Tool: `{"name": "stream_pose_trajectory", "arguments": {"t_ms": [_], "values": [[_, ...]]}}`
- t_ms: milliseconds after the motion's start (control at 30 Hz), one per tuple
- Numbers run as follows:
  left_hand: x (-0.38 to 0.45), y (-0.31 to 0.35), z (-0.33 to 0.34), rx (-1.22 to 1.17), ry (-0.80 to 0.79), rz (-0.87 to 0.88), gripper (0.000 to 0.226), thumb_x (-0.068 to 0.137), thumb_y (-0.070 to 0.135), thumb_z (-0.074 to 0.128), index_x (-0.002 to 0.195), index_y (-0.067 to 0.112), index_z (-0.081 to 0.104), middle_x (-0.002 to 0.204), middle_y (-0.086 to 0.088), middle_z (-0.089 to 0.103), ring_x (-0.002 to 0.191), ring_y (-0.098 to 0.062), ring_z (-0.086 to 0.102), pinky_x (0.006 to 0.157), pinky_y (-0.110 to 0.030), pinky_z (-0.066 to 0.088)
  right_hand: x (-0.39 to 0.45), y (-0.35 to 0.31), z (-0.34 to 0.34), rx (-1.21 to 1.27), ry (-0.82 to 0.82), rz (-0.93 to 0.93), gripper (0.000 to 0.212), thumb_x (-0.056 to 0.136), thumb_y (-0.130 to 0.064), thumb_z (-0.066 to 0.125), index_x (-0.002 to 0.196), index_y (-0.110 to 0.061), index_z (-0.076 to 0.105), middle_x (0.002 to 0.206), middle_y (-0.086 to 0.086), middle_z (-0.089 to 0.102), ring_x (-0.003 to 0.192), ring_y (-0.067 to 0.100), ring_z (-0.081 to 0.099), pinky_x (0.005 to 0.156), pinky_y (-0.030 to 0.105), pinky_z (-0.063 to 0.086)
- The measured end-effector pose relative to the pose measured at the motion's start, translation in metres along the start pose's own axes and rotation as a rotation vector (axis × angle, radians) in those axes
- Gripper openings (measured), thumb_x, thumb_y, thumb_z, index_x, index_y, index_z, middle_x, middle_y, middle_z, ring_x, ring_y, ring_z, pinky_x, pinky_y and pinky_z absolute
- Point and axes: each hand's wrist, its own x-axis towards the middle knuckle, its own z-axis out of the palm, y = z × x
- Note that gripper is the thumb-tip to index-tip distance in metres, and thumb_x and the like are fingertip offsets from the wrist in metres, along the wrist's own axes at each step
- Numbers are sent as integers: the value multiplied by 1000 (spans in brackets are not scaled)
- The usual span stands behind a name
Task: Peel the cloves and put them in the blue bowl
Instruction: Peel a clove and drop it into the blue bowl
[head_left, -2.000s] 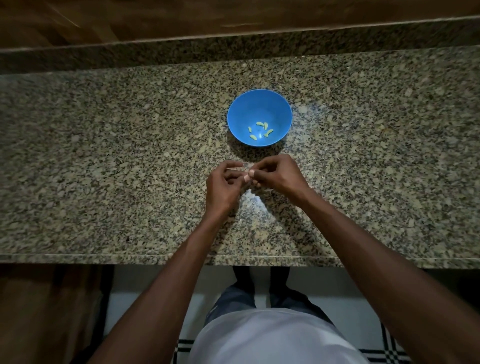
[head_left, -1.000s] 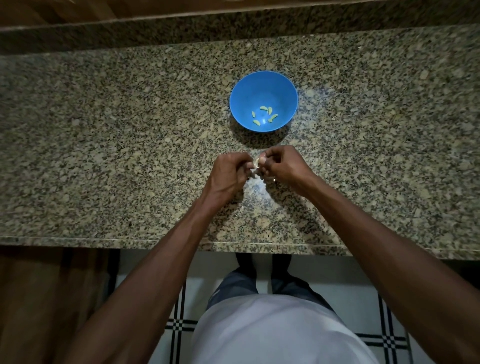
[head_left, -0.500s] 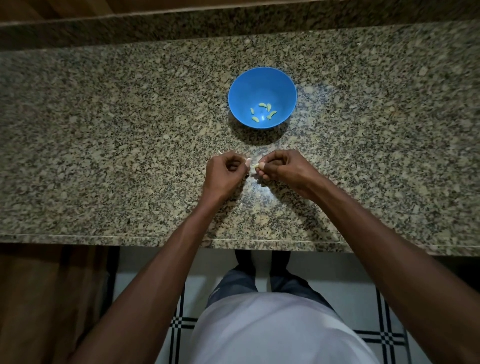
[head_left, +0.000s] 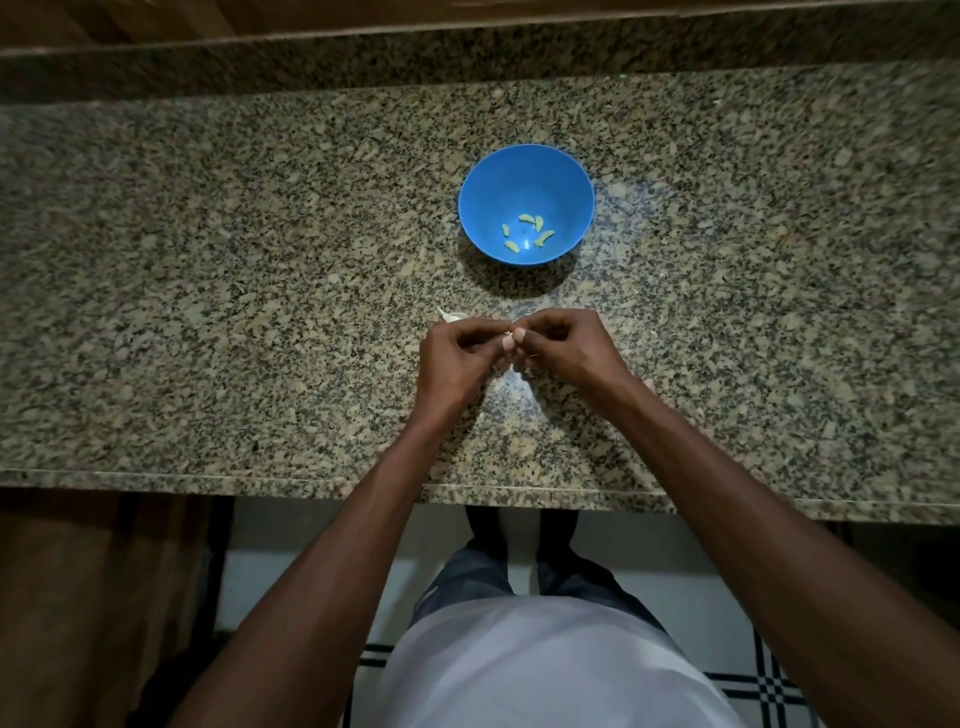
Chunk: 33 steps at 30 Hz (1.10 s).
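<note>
A blue bowl (head_left: 525, 171) stands on the granite counter beyond my hands, with several pale peeled cloves (head_left: 528, 231) lying in its bottom. My left hand (head_left: 453, 358) and my right hand (head_left: 569, 349) meet just below the bowl, fingers curled. Between their fingertips they pinch a small pale clove (head_left: 509, 342), mostly hidden by the fingers. A white garlic piece (head_left: 451, 315) lies on the counter just above my left hand.
The speckled granite counter (head_left: 208, 291) stretches wide to both sides, with a raised back ledge (head_left: 467, 57) and a front edge (head_left: 260, 480) near my body. Below are my legs and a tiled floor.
My two hands stay together working the clove between their fingertips, with small shifts of the fingers. The view has tilted slightly, so the bowl sits a little lower in frame.
</note>
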Motion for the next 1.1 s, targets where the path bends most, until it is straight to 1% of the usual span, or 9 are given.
{"name": "stream_pose_trajectory", "arguments": {"t_ms": [133, 200, 433, 567, 700, 767, 867, 1000, 1100], "values": [[-4, 3, 5, -49, 67, -25, 21, 85, 11, 84, 103, 2, 79, 93, -8, 80, 85, -21, 79, 79, -41, 65, -11, 6, 12, 356, 53, 115, 23, 92, -4, 77, 114, 1, 75, 100, 17, 78, 76, 17, 75, 71, 31, 63], [-6, 4, 7, -74, 71, -38, 19, 87, 8, 82, 103, -2, 77, 91, -11, 80, 82, -23, 79, 76, -38, 65, -15, 7, 14, 391, 99, 109, 26, 89, -4, 80, 113, 4, 74, 100, 18, 78, 75, 15, 75, 67, 25, 60], [-4, 7, 12, 2, 124, -86, 15, 93, 5, 75, 105, -2, 72, 94, -14, 77, 78, -17, 78, 67, -24, 62, -13, 14, 16, 101, 154, -103, 24, 86, -15, 86, 107, -6, 80, 97, 3, 81, 92, 15, 78, 81, 32, 63], [-1, 9, 13, 32, 158, -117, 10, 93, 8, 75, 101, 2, 71, 92, -11, 76, 75, -15, 77, 67, -26, 63, -11, 15, 20, 8, 176, -171, 23, 86, -20, 86, 106, -9, 81, 95, -2, 80, 89, 7, 76, 77, 22, 61], [6, 1, 12, 108, 182, -120, 4, 95, 15, 74, 95, 11, 72, 90, -10, 76, 76, -18, 77, 69, -35, 65, -5, 12, 26, 11, 171, -172, 21, 87, -20, 85, 105, -10, 81, 93, -4, 80, 86, 4, 76, 72, 17, 58], [10, -1, 12, 146, 178, -99, 5, 96, 19, 72, 94, 14, 71, 88, -6, 76, 82, -20, 75, 74, -40, 64, -1, 13, 28, -9, 198, -164, 18, 87, -18, 84, 104, -12, 82, 92, -5, 80, 86, 5, 76, 73, 23, 61], [10, 2, 12, 236, 130, -69, 11, 102, 21, 63, 100, 11, 67, 90, -4, 72, 86, -20, 71, 75, -38, 60, 2, 11, 28, -27, 209, -147, 17, 89, -21, 82, 104, -14, 82, 92, -3, 80, 85, 10, 77, 75, 35, 65], [10, 3, 9, 345, 91, -39, 18, 107, 26, 53, 107, 10, 62, 97, -8, 70, 90, -24, 68, 77, -42, 57, 3, 5, 27, -91, 172, -169, 16, 92, -20, 78, 107, -16, 82, 93, -4, 81, 85, 8, 76, 74, 35, 65], [9, 2, 7, 312, 50, -38, 19, 108, 26, 51, 110, 9, 59, 99, -8, 69, 89, -22, 67, 73, -34, 54, 6, 2, 25, -104, 134, -161, 15, 93, -20, 72, 104, -19, 82, 89, -4, 80, 78, 9, 76, 68, 35, 63]]}}
